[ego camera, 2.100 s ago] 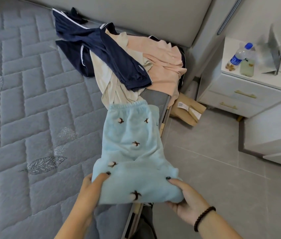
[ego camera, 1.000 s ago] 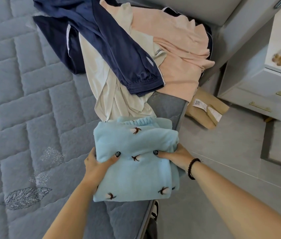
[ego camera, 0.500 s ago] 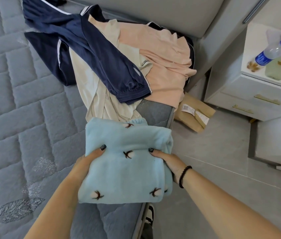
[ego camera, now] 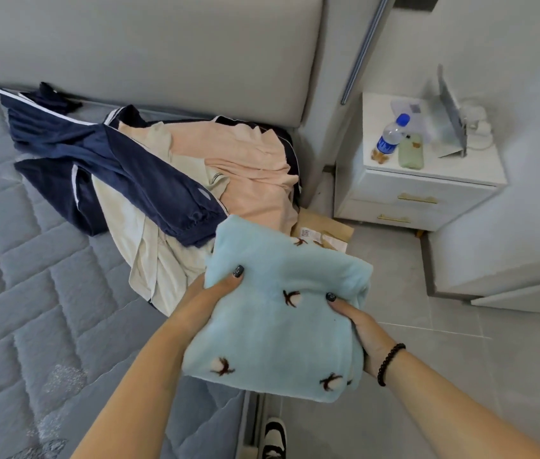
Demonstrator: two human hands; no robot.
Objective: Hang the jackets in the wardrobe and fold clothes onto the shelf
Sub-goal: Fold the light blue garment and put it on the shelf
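Folded fleece (ego camera: 281,313): blue, held above the bed's (ego camera: 30,293) right edge. Left hand (ego camera: 210,303) and right hand (ego camera: 363,329) grasp opposite sides, thumbs on top, probably keeping folds together for carrying. Unfolded pile (ego camera: 162,180): near the headboard corner.

Grey quilted mattress (ego camera: 30,293); grey padded headboard (ego camera: 149,51); white bedside cabinet (ego camera: 427,190) (two drawers, gold handles); pale grey tiled floor (ego camera: 444,356); off-white wall (ego camera: 510,38)
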